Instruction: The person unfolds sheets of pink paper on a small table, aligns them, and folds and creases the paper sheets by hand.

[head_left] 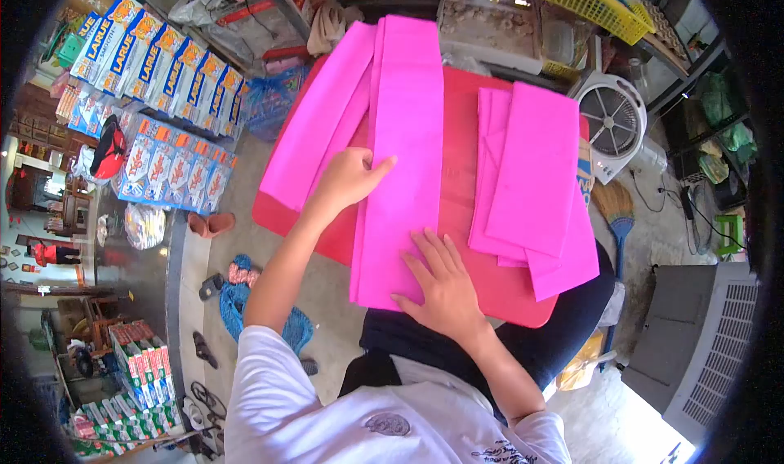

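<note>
A long folded strip of pink sheet [408,97], paper or thin plastic, lies lengthwise over a red table [457,178]. My left hand [353,178] is at the strip's left edge, fingers curled and thumb stretched over the strip; its fingertips are hidden. My right hand [445,288] lies flat on the strip's near end with the fingers apart. Another pink folded piece [314,129] lies slantwise to the left, partly behind my left hand. On the right side of the table is an untidy stack of shorter folded pink pieces [531,170].
Stacked beer cartons [163,64] stand at the left. A fan [611,125] and a broom [614,207] are beyond the table's right side. Blue cloth [286,325] and sandals lie on the floor. A grey slatted unit [694,333] stands at the right.
</note>
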The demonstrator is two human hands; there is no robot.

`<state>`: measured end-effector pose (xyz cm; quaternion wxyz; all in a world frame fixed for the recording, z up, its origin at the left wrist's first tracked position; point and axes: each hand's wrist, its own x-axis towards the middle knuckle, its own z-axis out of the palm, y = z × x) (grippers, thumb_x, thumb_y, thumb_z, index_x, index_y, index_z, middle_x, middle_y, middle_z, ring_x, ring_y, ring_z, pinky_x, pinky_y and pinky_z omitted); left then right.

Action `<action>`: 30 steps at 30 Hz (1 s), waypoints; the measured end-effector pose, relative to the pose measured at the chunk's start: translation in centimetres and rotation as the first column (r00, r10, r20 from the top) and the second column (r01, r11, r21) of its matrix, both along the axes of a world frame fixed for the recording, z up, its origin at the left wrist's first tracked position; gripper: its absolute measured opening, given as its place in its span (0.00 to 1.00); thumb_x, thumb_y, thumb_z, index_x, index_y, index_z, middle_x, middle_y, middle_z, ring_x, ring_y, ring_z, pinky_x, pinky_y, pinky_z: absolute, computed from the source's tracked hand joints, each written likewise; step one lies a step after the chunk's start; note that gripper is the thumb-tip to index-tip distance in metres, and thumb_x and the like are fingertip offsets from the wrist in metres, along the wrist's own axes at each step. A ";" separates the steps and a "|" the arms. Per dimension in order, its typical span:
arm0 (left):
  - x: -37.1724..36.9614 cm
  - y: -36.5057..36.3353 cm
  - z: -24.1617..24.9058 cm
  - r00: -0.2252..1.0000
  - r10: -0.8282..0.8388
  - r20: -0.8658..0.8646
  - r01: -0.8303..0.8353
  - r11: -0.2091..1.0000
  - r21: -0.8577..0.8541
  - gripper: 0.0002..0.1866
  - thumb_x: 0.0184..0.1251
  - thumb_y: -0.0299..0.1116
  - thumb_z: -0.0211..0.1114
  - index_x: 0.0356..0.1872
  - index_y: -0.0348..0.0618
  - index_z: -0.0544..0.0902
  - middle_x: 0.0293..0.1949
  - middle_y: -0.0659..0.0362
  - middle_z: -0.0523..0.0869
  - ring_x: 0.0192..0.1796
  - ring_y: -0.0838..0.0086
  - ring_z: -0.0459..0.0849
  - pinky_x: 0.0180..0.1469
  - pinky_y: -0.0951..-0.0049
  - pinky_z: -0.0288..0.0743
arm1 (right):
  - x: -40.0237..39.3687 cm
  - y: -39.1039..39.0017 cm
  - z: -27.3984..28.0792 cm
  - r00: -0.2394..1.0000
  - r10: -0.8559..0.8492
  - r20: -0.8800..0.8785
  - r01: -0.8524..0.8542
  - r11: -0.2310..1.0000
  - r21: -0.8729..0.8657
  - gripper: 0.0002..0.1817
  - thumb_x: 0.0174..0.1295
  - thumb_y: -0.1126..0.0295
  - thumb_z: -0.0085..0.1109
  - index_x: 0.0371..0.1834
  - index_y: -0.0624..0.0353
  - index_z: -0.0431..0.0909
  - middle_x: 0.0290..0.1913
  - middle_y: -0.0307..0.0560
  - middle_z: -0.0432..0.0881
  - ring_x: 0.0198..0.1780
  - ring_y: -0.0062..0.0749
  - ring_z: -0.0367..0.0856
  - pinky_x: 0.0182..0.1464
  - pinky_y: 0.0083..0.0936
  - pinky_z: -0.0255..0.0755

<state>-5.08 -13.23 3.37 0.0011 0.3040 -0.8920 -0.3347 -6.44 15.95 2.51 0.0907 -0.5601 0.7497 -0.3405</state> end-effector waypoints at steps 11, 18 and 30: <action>9.6 6.6 1.1 0.987 -0.041 -0.156 0.133 0.755 0.642 0.21 0.80 0.46 0.69 0.51 0.32 0.90 0.40 0.62 0.91 0.42 0.83 0.85 0.44 0.74 0.80 | -0.7 0.2 -0.3 0.994 0.018 0.111 -0.012 0.998 -0.057 0.53 0.52 0.42 0.81 0.77 0.63 0.72 0.78 0.67 0.71 0.80 0.64 0.68 0.82 0.60 0.60; 7.9 11.3 3.5 0.846 -0.162 -0.508 0.471 0.673 0.570 0.28 0.81 0.51 0.65 0.61 0.31 0.86 0.59 0.51 0.87 0.62 0.65 0.85 0.62 0.66 0.78 | 1.5 1.6 -1.1 0.992 -0.114 0.056 0.126 0.850 -0.512 0.67 0.44 0.49 0.90 0.85 0.60 0.57 0.78 0.82 0.63 0.76 0.78 0.70 0.69 0.60 0.78; 12.0 15.5 1.5 0.804 -0.493 -0.333 0.443 0.870 -0.217 0.29 0.53 0.43 0.86 0.56 0.45 0.90 0.64 0.51 0.85 0.68 0.52 0.82 0.68 0.51 0.79 | 2.0 5.8 -1.4 0.621 -0.490 0.612 0.721 0.663 -0.201 0.18 0.71 0.81 0.58 0.63 0.71 0.79 0.58 0.50 0.84 0.60 0.35 0.82 0.63 0.31 0.73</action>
